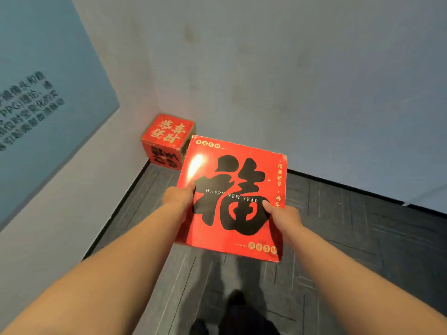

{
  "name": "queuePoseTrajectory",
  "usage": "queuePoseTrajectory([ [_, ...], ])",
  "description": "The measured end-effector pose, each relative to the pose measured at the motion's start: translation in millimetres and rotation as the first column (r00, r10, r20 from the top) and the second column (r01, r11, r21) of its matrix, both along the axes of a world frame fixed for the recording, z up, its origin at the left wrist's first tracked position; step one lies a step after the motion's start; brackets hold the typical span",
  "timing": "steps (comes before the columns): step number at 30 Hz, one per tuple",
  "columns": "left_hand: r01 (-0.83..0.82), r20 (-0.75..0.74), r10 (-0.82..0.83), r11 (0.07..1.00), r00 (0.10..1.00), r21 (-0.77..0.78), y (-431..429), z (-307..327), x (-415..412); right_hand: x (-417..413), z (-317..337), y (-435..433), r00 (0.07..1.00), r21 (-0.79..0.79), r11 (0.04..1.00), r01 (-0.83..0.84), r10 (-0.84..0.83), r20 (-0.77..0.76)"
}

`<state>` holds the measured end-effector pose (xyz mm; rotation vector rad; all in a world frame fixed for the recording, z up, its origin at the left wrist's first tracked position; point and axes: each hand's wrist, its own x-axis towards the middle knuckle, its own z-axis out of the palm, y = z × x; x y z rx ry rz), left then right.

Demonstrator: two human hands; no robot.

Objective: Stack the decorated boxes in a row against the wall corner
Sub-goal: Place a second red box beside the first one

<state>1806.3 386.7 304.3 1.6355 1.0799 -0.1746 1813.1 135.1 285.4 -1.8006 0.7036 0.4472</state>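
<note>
I hold a red decorated box [232,170] in the air in front of me, its top face showing a big black character and "HAPPY NEW YEAR". My left hand [178,197] grips its left edge, thumb on top. My right hand [283,217] grips its right side, thumb pressed on the top face. A second, smaller-looking red box [167,137] with gold characters stands on the floor right in the wall corner, beyond and to the left of the held box, which hides its right lower part.
Two pale walls meet at the corner [154,100]; the left wall carries a blue panel with text [36,105]. Dark grey carpet tiles [350,238] cover the floor along the right wall. My dark shoes [237,313] show at the bottom.
</note>
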Motion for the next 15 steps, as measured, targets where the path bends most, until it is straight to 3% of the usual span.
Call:
queuePoseTrajectory([
  [8,0.064,-0.041,-0.064,0.998,0.997,0.005,51.4,-53.5,193.8,199.4,-50.0,50.1,0.993,-0.062,0.998,-0.012,0.004,-0.122],
  [15,0.153,-0.196,-0.14,0.987,0.971,0.052,100.9,-147.5,341.6,347.6,-162.6,104.6,0.959,-0.108,0.994,0.001,-0.032,-0.281],
])
